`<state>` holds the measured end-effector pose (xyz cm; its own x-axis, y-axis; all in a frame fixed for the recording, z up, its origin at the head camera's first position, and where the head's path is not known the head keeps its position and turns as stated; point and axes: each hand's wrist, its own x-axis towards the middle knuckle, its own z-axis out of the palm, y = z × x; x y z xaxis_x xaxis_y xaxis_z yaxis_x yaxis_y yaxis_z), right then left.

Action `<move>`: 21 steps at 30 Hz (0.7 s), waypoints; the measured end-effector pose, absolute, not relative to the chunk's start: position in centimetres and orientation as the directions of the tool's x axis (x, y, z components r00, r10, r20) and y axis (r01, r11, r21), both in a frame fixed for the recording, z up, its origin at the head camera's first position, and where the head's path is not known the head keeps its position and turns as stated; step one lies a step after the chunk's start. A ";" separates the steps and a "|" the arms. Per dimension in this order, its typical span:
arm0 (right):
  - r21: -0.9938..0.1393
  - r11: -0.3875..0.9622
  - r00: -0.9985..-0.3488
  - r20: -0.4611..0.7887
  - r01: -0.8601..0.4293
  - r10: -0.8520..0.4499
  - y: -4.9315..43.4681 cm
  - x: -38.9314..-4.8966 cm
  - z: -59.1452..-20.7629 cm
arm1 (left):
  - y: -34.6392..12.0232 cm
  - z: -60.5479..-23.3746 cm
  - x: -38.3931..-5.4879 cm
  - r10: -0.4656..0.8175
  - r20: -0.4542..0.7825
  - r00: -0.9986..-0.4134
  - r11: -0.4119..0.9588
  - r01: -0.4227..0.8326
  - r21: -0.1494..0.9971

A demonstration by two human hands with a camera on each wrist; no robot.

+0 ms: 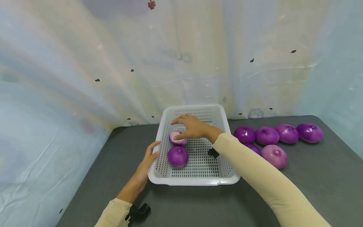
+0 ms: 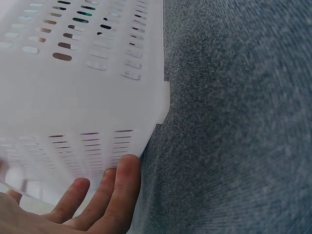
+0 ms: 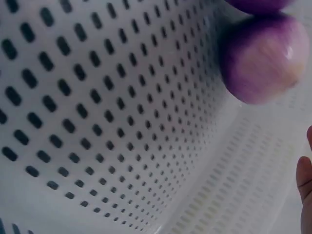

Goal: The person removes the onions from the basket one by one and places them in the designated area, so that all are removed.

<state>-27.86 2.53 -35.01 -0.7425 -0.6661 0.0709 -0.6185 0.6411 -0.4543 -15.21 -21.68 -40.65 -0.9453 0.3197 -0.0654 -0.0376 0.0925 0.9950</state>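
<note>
A white plastic basket [image 1: 195, 181] with slotted walls stands on the dark table. My left hand [image 1: 146, 164] holds its left rim; in the left wrist view the fingers [image 2: 122, 195] lie along the slotted outer wall. Inside, at the left, a pale purple-and-white onion [image 1: 174, 138] sits just behind a darker purple onion [image 1: 178, 156]. My right hand [image 1: 193, 126] reaches over the basket, fingers spread and thumb overlapping the paler onion in the head view. The right wrist view shows that onion [image 3: 265, 58] apart from the fingertips [image 3: 304, 170].
Right of the basket several purple onions [image 1: 267, 135] lie in a row, with a paler onion [image 1: 274, 156] in front and another partly behind my right sleeve [image 1: 255, 170]. A patterned curtain [image 1: 181, 63] hangs along the back edge of the dark table [image 1: 181, 205].
</note>
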 end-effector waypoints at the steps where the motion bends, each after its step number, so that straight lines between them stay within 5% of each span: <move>1: -0.445 0.650 -0.742 0.053 -0.616 -0.668 2.5 -27.9 -35.1 | -21.7 -40.6 -15.2 0.321 -0.062 -0.945 0.093 -0.034 0.995; 21: -0.418 0.701 -0.746 -0.078 -0.578 -0.662 2.1 -27.8 -36.6 | -21.7 -40.6 -15.2 0.343 -0.043 -0.938 0.108 -0.006 0.994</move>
<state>-27.80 2.15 -36.59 -0.7455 -0.6619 -0.0780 -0.5782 0.7006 -0.4182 -15.22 -21.72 -40.56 -0.9385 0.3427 -0.0432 -0.0063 0.1082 0.9941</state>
